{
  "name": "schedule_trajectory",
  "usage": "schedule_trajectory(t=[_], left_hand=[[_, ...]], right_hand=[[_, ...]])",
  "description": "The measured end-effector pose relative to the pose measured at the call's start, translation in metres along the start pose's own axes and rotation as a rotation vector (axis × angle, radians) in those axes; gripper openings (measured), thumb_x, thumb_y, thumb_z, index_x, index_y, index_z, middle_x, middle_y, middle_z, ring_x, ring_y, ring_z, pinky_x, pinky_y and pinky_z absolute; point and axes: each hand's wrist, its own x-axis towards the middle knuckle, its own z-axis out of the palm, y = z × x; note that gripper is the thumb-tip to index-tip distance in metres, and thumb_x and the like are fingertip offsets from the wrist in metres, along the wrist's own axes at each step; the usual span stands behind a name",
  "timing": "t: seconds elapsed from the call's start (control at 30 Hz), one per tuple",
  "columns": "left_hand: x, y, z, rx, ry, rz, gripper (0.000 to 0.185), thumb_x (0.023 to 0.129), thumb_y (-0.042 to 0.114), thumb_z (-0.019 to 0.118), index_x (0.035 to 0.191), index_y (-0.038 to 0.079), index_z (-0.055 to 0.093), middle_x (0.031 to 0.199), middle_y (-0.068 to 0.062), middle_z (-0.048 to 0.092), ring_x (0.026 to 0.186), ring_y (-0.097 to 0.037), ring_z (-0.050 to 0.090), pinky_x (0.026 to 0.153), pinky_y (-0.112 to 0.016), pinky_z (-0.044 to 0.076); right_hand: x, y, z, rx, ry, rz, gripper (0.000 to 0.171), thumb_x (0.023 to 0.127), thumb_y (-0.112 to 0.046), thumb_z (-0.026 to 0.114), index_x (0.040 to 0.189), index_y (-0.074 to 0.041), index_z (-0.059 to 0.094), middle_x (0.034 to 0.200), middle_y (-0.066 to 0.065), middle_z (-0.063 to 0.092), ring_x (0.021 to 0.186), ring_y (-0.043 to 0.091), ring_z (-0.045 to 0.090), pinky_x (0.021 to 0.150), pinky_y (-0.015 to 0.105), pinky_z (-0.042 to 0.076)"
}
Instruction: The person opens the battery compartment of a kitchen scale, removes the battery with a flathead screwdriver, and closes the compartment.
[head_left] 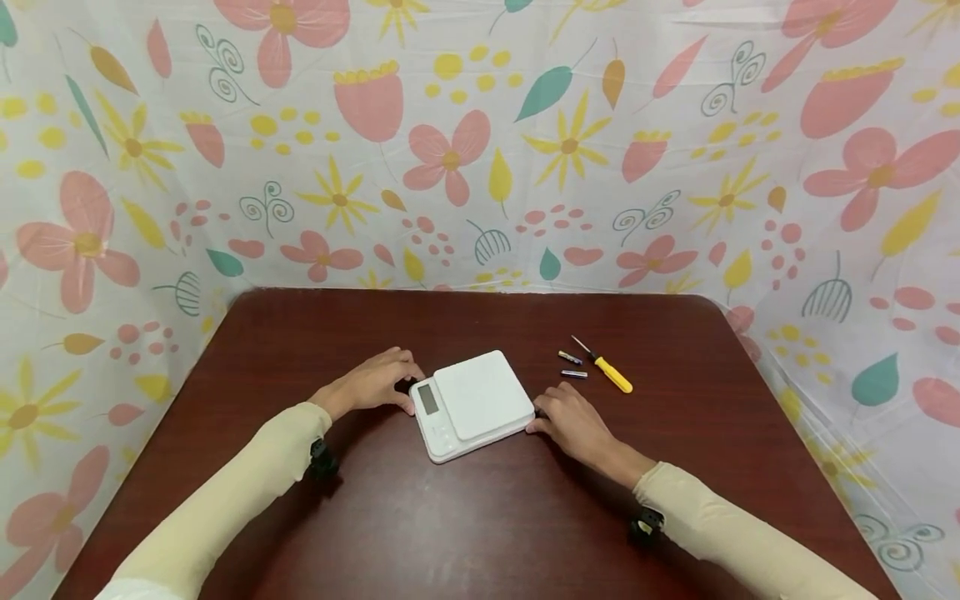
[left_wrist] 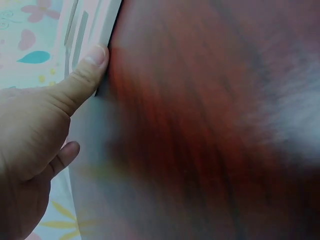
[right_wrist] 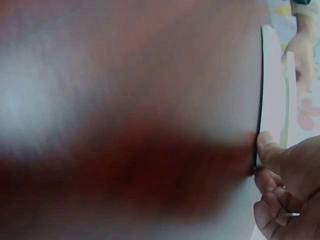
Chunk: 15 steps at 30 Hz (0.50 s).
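A white kitchen scale [head_left: 483,396] with a small grey display and a square platform sits at an angle on the table. My left hand [head_left: 378,379] grips its left end near the display, thumb at the front side and fingers behind. In the left wrist view, the thumb presses on the side of the scale [left_wrist: 100,27]. At the opposite end, my right hand [head_left: 573,421] holds the right corner. The right wrist view has that thumb against the scale's side [right_wrist: 271,95], with the other fingers curled by the corner; the scale's underside is hidden.
Two small batteries, one [head_left: 570,357] behind the other [head_left: 573,374], lie right of the scale. Beside them is a screwdriver [head_left: 613,375] with a yellow handle. A floral curtain [head_left: 450,225] hangs behind the dark wooden table [head_left: 420,533].
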Motion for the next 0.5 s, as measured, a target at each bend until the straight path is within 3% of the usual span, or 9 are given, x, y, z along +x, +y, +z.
schedule_trajectory(t=[0.2, 0.5], left_hand=[[-0.012, 0.010, 0.005, 0.010, 0.059, -0.040, 0.048, 0.067, 0.047, 0.092, 0.101, 0.018, 0.074, 0.087, 0.004, 0.055, 0.082, -0.011, 0.043, 0.078, -0.031, 0.045], [-0.030, 0.033, 0.022, 0.029, 0.142, -0.121, 0.049, 0.063, 0.055, 0.093, 0.086, 0.020, 0.067, 0.084, 0.006, 0.052, 0.080, -0.013, 0.042, 0.066, -0.025, 0.043]], right_hand=[[0.016, 0.013, 0.000, 0.000, -0.026, -0.036, 0.021, 0.082, -0.024, 0.085, 0.083, -0.009, 0.071, 0.077, 0.001, 0.064, 0.075, 0.019, 0.050, 0.071, 0.034, 0.047], [0.046, 0.037, 0.000, -0.079, -0.084, -0.207, 0.020, 0.087, -0.024, 0.080, 0.085, -0.007, 0.072, 0.082, 0.005, 0.067, 0.078, 0.022, 0.052, 0.072, 0.035, 0.048]])
